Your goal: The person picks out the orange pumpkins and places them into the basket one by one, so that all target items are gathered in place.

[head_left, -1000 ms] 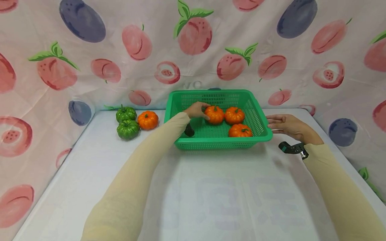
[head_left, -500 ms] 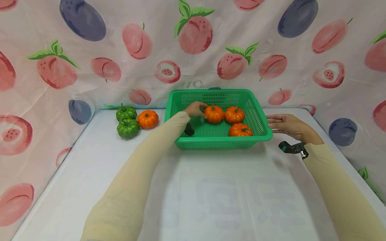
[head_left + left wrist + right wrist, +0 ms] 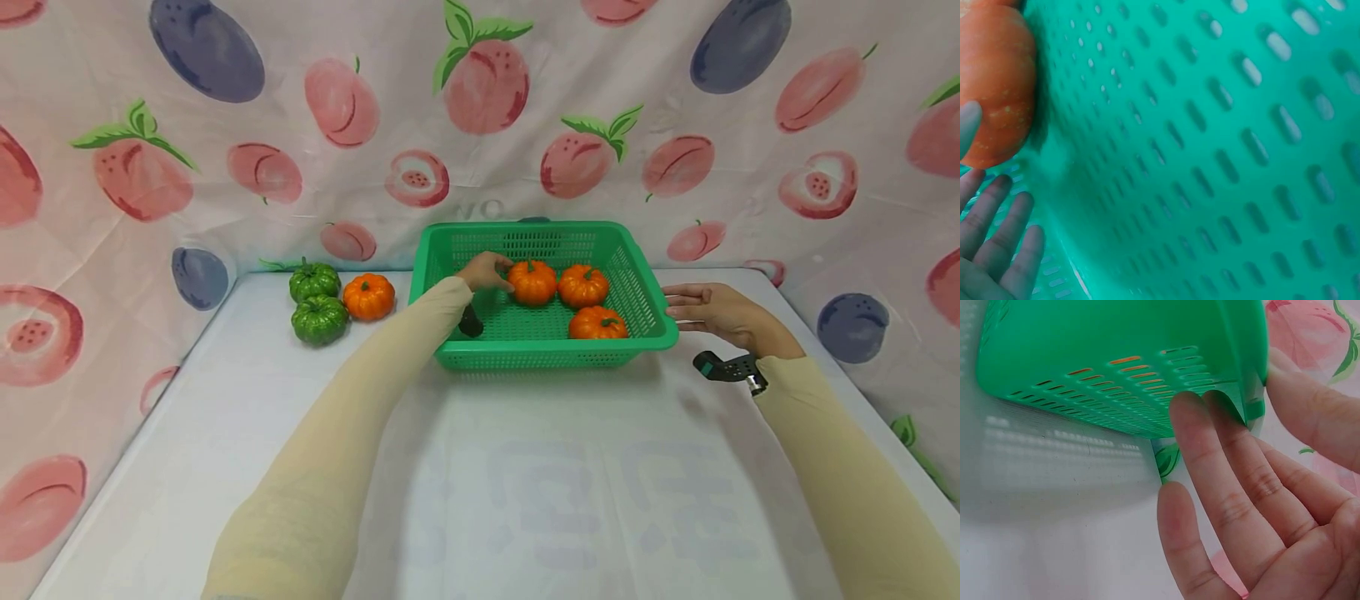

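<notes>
In the head view, my left hand (image 3: 483,273) reaches into a green perforated plastic basket (image 3: 555,344), beside a small orange pumpkin (image 3: 532,283). The left wrist view shows its fingers extended just under an orange pumpkin (image 3: 999,87), with the thumb tip in front of it. Whether they touch it I cannot tell. Two more orange pumpkins, one behind (image 3: 582,287) and one in front (image 3: 597,323), lie in the basket's right half. At the basket's right end, my right hand (image 3: 723,318) has its fingers straight against the outer wall, under the rim, thumb by the rim's edge.
Left of the basket, on the white table (image 3: 525,483), stand two green pumpkins, the rear one (image 3: 314,282) and the front one (image 3: 319,320), and an orange pumpkin (image 3: 369,297). A fruit-printed cloth (image 3: 465,167) rises behind. A black wrist mount (image 3: 731,368) sits on the right forearm.
The left fingers have drawn back slightly to the left from the pumpkin, whose stem has shifted a little left. The right hand and the basket look the same.
</notes>
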`<state>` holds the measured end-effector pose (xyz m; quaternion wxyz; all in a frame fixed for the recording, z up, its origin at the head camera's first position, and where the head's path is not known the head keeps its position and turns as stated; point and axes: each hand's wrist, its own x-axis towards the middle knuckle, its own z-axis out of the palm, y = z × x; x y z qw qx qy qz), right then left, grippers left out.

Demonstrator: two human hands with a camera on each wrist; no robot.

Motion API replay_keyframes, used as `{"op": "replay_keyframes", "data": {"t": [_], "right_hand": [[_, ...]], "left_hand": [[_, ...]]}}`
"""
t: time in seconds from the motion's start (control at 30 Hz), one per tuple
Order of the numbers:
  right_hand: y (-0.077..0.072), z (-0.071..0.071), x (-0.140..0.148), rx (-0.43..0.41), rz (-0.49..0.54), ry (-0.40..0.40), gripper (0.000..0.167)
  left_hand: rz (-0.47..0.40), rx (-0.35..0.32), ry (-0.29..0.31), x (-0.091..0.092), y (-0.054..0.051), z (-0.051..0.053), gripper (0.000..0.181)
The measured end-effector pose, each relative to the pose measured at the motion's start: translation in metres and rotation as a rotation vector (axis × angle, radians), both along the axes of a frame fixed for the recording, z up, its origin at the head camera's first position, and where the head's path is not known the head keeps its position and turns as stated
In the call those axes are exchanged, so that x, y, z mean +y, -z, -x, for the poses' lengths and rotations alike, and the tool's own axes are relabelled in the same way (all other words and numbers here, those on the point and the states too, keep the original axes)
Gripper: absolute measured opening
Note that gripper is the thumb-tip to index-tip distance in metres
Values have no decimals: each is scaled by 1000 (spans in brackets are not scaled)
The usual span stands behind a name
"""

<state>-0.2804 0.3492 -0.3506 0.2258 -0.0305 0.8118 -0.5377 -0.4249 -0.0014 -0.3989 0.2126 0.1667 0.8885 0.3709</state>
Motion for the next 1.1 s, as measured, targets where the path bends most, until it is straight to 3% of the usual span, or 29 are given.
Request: {"op": "replay_keyframes", "data": {"t": [0.2,0.23,0.33,0.43,0.47,0.6,0.93,1.1], "right_hand": [[0,0,0,-6,4,8,72],[0,0,1,-5,6,8,72],[0,0,1,-4,16,8,72],[-1,-1,2,-3,22,7,73],[0,-1,2,-3,23,9,74],[0,0,2,-7,28,11,72],[2,0,2,-3,6,16,73],[2,0,4,5,9,7,74]], "left_hand": [[22,-7,15,-2,-4,2,59],[-16,5,27,-5,2,8,59],[-25,-3,14,-7,-1,10,59],[-86,-14,1,-10,-6,4,59],[-69,-29,-19,-9,-15,-4,59],[-153,-27,-46,-10,-23,-13,59],[-350,4,-86,-8,-26,-15,58],[-406,3,-87,-5,-31,-14,60]]}}
